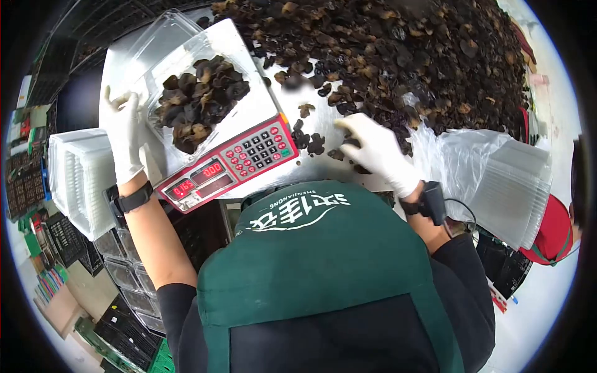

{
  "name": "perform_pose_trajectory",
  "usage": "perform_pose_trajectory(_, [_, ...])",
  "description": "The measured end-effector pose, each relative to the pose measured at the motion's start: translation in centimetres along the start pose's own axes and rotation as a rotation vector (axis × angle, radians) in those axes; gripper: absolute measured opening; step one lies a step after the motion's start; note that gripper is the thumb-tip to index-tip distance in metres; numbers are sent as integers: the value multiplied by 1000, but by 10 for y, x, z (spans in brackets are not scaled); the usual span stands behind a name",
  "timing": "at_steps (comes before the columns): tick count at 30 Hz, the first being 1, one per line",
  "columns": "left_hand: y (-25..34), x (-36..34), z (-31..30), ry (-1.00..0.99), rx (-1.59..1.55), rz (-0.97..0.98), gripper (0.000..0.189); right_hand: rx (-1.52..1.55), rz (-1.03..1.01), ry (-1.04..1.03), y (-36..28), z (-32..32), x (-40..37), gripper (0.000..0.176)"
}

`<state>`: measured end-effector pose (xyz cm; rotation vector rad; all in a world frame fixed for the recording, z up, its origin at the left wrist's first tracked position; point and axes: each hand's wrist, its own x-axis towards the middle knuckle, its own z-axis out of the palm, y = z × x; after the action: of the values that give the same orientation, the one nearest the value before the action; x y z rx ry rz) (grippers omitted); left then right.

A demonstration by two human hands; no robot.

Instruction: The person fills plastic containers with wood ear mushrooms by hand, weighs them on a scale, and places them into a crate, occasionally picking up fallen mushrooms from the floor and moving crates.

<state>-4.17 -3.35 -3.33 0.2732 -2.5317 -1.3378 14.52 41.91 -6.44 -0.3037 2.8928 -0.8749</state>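
A clear plastic tray (219,45) heaped with dark wood ear mushrooms (202,99) rests on the white pan of a red digital scale (258,152), whose display shows red digits. At the tray's left side is my left hand (122,119) in a white glove, its thumb and fingers apart beside the rim. My right hand (380,152), gloved too, hovers low over the metal table among loose mushroom pieces (316,144). Its fingers point left, with a gap between thumb and fingertips and nothing visible between them.
A big pile of wood ear mushrooms (398,56) covers the far side of the table. Stacked clear trays (81,180) stand at left; more stacked trays (507,193) in plastic wrap (460,149) lie at right. A person in a red cap (550,233) is at the right edge.
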Motion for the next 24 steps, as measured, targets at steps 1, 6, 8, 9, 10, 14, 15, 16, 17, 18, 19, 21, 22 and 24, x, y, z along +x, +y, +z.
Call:
perform_pose_trajectory(1, [9,-3,1,7,37,14,75,-15,-30,27,-9,10,1,54])
perform_pose_trajectory(6, [6,-5,-3,-17,-43,-34,75,59,-186,59,-31,51,20,46])
perform_pose_trajectory(8, [0,-4,-6,-33,-28,-37,74,97,-237,108,-17,71,28,34])
perform_pose_trajectory(9, [1,-5,-6,-29,-66,-28,73,83,-217,72,-16,68,33,22])
perform_pose_trajectory(10, [1,-6,-6,-22,-111,-9,73,94,-170,41,-13,66,36,20])
perform_pose_trajectory(14, [16,-21,-10,10,-253,39,64,538,39,82,-14,29,51,21])
perform_pose_trajectory(15, [22,-25,-12,9,-260,50,60,536,0,82,-28,12,62,22])
perform_pose_trajectory(16, [29,-30,-14,3,-268,62,55,534,-36,85,-46,-10,72,24])
perform_pose_trajectory(17, [40,-38,-14,-9,-314,53,47,570,-120,100,-67,-24,83,24])
perform_pose_trajectory(18, [45,-44,-14,-13,-315,69,46,604,-204,119,-87,-29,95,25])
perform_pose_trajectory(19, [49,-47,-15,-19,-317,90,45,615,-313,108,-102,-24,108,29])
perform_pose_trajectory(21, [59,-57,-14,-10,-330,145,42,508,-520,151,-128,-9,133,40])
perform_pose_trajectory(22, [65,-64,-15,-13,-322,171,42,391,-613,204,-137,1,141,46])
perform_pose_trajectory(24, [68,-74,-18,-31,-266,202,43,367,-611,180,-144,2,146,54])
